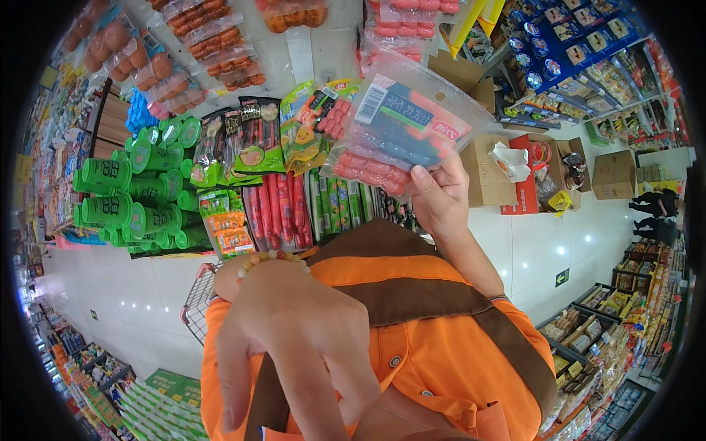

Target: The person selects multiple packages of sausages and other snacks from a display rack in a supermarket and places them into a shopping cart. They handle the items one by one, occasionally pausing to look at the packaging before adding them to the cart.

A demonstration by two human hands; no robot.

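My right hand [441, 197] pinches the lower right edge of a clear packet of small pink sausages [375, 167]. The packet has a blue printed panel, a barcode and a hang hole, and it is tilted in front of the shelf. Close to the camera, before my chest, my left hand [294, 323] is raised with its fingers apart and pointing downward. Nothing shows in it, though some fingertips run toward the lower edge. A beaded bracelet [271, 257] circles its wrist. Behind the held packet hang similar pink sausage packets [401, 29].
Green lidded tubs [151, 191] are stacked at the left, beside snack bags [257, 136] and red sausage sticks [278, 209]. Open cardboard boxes [491, 176] stand at the right. A cart [198, 298] is at my left; other people [654, 214] stand far right.
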